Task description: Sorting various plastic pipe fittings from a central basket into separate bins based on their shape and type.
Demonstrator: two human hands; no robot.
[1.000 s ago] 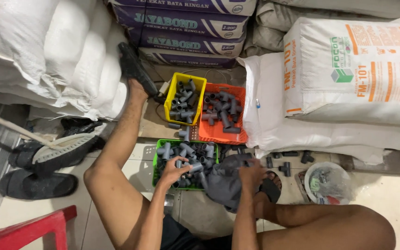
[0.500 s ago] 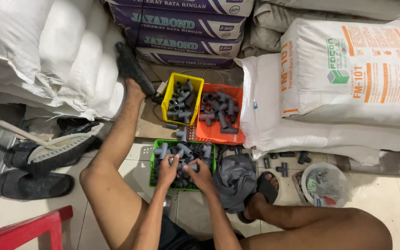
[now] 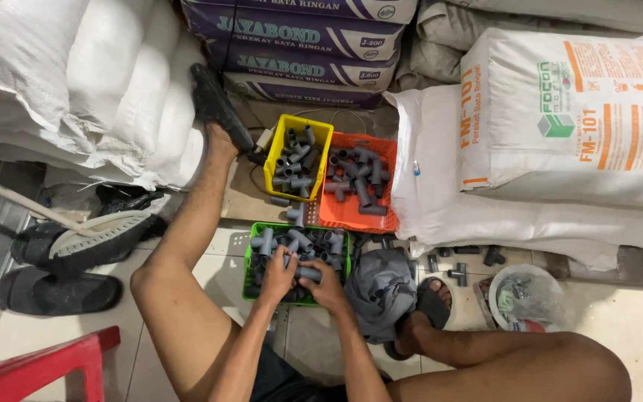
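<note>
Stacked sacks [image 3: 560,119] wall in the tiled floor [image 3: 314,342] where you sit. Your left hand [image 3: 277,274] and right hand [image 3: 327,281] both close on one grey pipe fitting [image 3: 307,273] between them, over the near edge of the green basket [image 3: 248,262]. It looks light, rigid and smooth, likely slippery; grip its straight barrel, not the socket rims. Yellow basket [image 3: 320,132] and orange basket [image 3: 355,216] sit farther off.

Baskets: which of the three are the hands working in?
The green basket, nearest the person. Both the left hand and right hand are in it among grey pipe fittings; the yellow basket and orange basket lie beyond.
</note>
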